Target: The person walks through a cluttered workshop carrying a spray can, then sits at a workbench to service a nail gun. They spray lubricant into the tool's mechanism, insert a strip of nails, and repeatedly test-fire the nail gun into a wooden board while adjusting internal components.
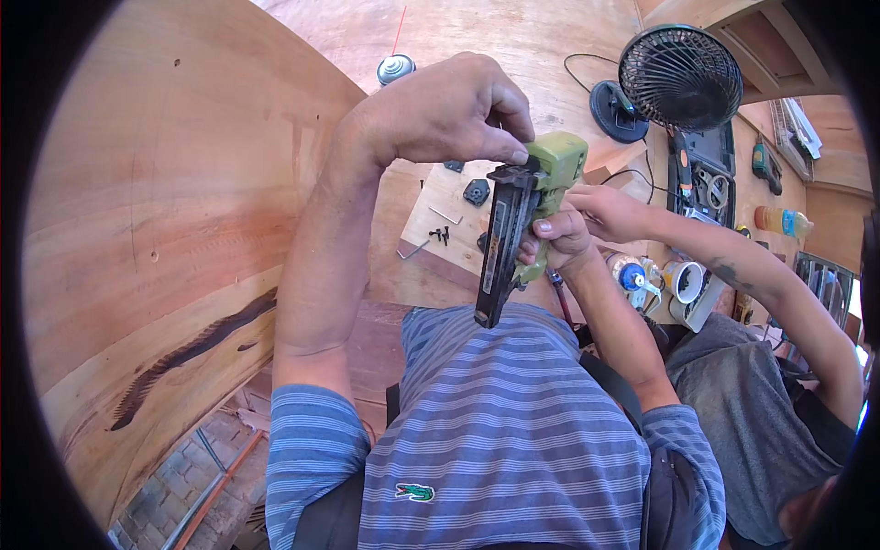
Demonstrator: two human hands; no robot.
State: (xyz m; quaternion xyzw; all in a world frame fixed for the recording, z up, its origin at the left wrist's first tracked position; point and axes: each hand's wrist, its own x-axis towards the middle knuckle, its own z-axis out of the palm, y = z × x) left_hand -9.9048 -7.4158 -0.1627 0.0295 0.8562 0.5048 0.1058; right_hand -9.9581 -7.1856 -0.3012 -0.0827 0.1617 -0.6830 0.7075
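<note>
A nail gun with a green body [561,154] and a long black magazine [500,247] is held upright, tilted, in front of my chest. My right hand [564,234] wraps round its green grip, thumb across the near side. My left hand [449,105] arches over from the left, its thumb and forefinger closed at the black nose on top of the tool. Beyond the tool, on a pale board [435,206], lie black screws [440,236], a hex key [445,216] and a round black part [477,192].
A co-worker's arm [724,257] reaches in from the right, its hand [610,211] just behind the nail gun. A spray can [395,69] stands at the back; a black fan [680,78], an open toolbox [710,170] and a white cup [684,280] lie rightward. A wooden panel [174,165] rises left.
</note>
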